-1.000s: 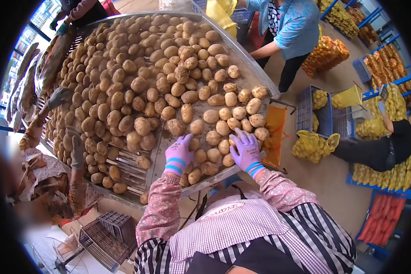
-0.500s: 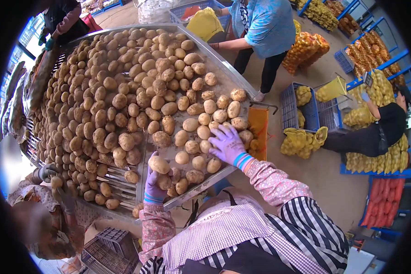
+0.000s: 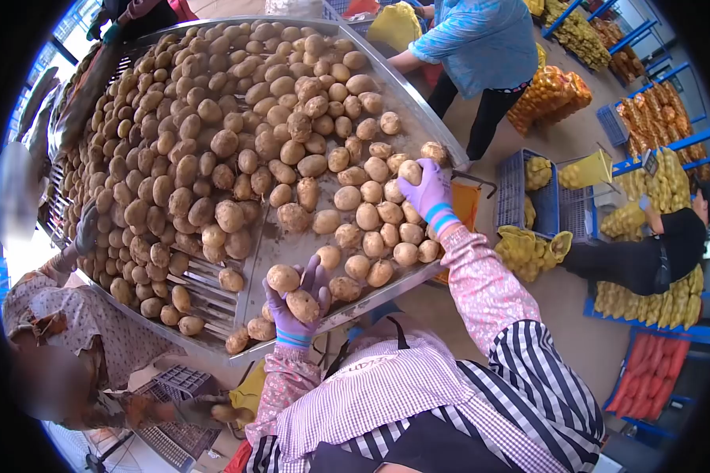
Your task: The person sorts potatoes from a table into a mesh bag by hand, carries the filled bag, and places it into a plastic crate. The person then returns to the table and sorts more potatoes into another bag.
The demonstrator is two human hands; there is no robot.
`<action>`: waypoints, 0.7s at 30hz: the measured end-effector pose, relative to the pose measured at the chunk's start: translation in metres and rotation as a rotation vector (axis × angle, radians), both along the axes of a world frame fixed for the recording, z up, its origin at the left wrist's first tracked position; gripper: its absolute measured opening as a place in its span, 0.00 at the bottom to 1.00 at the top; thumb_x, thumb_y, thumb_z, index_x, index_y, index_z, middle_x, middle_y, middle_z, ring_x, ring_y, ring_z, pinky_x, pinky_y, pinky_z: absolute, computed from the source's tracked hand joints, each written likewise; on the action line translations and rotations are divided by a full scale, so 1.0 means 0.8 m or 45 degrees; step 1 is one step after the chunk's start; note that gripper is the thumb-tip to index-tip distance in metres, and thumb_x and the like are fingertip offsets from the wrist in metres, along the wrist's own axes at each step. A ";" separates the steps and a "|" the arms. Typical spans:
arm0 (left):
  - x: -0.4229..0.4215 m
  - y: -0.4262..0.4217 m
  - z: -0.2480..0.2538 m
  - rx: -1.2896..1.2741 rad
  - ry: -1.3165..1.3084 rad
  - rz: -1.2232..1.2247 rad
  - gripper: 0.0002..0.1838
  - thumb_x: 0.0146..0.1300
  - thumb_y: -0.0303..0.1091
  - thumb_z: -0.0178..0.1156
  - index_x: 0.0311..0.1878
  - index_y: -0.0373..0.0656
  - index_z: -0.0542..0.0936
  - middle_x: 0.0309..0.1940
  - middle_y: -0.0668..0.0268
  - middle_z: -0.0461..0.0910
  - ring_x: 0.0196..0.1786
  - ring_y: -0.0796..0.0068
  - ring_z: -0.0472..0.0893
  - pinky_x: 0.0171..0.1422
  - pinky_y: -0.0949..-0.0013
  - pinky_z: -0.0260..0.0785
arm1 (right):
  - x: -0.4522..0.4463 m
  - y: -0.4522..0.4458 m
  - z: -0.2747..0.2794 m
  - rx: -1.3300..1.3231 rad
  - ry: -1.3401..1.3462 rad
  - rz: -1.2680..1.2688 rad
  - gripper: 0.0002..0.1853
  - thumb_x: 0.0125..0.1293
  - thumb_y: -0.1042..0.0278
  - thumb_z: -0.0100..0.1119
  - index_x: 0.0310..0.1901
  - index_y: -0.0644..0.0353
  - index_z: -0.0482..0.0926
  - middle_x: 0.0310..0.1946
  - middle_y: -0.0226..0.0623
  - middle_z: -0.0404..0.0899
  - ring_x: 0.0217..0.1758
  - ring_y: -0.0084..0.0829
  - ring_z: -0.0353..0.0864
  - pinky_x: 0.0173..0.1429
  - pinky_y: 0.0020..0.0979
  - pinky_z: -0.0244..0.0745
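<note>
My left hand (image 3: pixel 298 303), in a purple glove with blue cuff bands, is turned palm up at the table's near edge. It cradles two dusty potatoes, one potato (image 3: pixel 283 277) by the thumb side and another potato (image 3: pixel 302 307) in the palm, fingers curled behind them. Farther right, my right hand (image 3: pixel 427 191), gloved the same way, grips a single potato (image 3: pixel 409 171) between thumb and fingers. Beneath and around it, loose potatoes (image 3: pixel 368 215) cluster on the metal sorting table (image 3: pixel 272 248). The right palm is turned from view.
A big heap of potatoes (image 3: pixel 189 130) covers the slatted left part. At lower left, a co-worker's hand (image 3: pixel 227 413) is at a yellow mesh bag (image 3: pixel 248 392). Another person in a blue shirt (image 3: pixel 481 47) stands beyond the rim. Blue crates (image 3: pixel 517 193) and filled bags (image 3: pixel 532 252) stand right.
My right hand has gone from lying spread over potatoes to gripping one farther up. My left hand has turned palm up with two potatoes. The left co-worker's arm has swung toward the yellow bag.
</note>
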State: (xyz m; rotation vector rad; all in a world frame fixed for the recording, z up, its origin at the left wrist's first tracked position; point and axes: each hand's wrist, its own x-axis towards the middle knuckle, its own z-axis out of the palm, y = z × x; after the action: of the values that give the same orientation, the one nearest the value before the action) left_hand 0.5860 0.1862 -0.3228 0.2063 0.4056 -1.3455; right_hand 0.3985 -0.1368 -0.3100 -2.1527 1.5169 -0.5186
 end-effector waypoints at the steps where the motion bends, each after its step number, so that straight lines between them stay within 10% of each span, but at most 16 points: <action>1: -0.003 -0.004 -0.003 -0.075 0.085 0.009 0.37 0.67 0.70 0.61 0.63 0.46 0.79 0.80 0.55 0.62 0.77 0.52 0.66 0.67 0.38 0.72 | 0.010 0.023 0.024 0.100 -0.102 0.077 0.33 0.57 0.44 0.74 0.56 0.59 0.77 0.52 0.49 0.82 0.57 0.51 0.82 0.63 0.45 0.76; 7: -0.014 -0.013 -0.004 0.141 0.005 -0.029 0.38 0.63 0.72 0.63 0.63 0.49 0.79 0.83 0.55 0.55 0.84 0.42 0.53 0.73 0.26 0.64 | 0.042 0.184 0.060 0.787 -0.505 0.756 0.27 0.68 0.53 0.67 0.62 0.58 0.77 0.55 0.45 0.81 0.59 0.41 0.82 0.66 0.41 0.76; 12: -0.024 0.004 0.006 -0.268 -0.091 -0.036 0.39 0.56 0.71 0.70 0.64 0.57 0.78 0.84 0.56 0.51 0.84 0.41 0.52 0.70 0.26 0.69 | -0.022 0.196 0.024 -0.189 0.063 0.545 0.24 0.66 0.53 0.67 0.61 0.50 0.79 0.64 0.42 0.75 0.71 0.45 0.70 0.78 0.47 0.62; 16: -0.020 0.019 0.012 -0.311 -0.045 -0.023 0.41 0.59 0.67 0.69 0.74 0.67 0.71 0.86 0.59 0.47 0.84 0.46 0.52 0.68 0.28 0.72 | -0.103 0.142 -0.028 -0.312 0.475 0.561 0.35 0.58 0.42 0.73 0.69 0.36 0.77 0.75 0.39 0.64 0.79 0.48 0.58 0.83 0.56 0.47; 21: 0.005 0.055 0.027 -0.187 -0.029 0.161 0.41 0.59 0.68 0.70 0.73 0.65 0.72 0.83 0.59 0.54 0.83 0.44 0.54 0.64 0.27 0.75 | -0.095 0.119 -0.027 -0.325 0.574 0.280 0.27 0.63 0.52 0.70 0.63 0.46 0.78 0.72 0.41 0.67 0.75 0.47 0.63 0.79 0.53 0.57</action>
State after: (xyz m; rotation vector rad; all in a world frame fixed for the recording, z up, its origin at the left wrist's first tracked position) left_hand 0.5899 0.2304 -0.3009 0.0729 0.2947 -1.2414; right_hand 0.3229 -0.0416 -0.3318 -2.7356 1.4626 -0.1609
